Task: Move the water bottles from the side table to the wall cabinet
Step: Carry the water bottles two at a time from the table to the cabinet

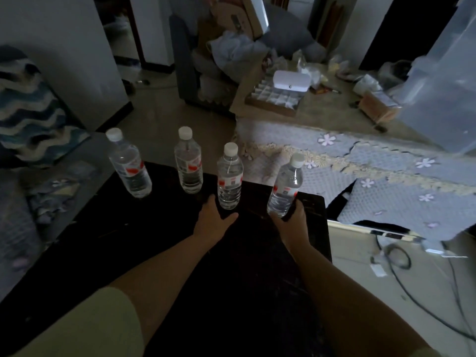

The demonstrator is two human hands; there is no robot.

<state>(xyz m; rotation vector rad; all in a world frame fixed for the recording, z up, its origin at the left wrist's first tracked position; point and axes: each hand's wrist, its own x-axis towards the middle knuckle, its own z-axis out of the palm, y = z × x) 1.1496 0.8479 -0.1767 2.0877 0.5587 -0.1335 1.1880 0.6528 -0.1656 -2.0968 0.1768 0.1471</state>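
The left hand (pixel 215 219) is spread around the base of a clear plastic water bottle with a white cap and a red-and-white label (pixel 230 176), thumb on one side and fingers on the other, touching it low down but not fully closed. The right hand (pixel 292 217) wraps the bottom of a second clear capped bottle (pixel 286 185), which tilts slightly to the right at the far right corner of the dark glossy table (pixel 159 240). Both bottles are full of water, ribbed in the lower half, with the label banded around the middle.

To the left, two more bottles of the same kind stand upright on the table's far edge: one (pixel 188 164) just beside the left hand's bottle, the other (pixel 128 167) further left and apart from the rest.

A pale green sleeve (pixel 90 328) covers the left upper arm. Beyond the table lies a grey quilted cloth with white flowers (pixel 386 173), and behind it a white oblong case (pixel 291 79) on a gridded tray.
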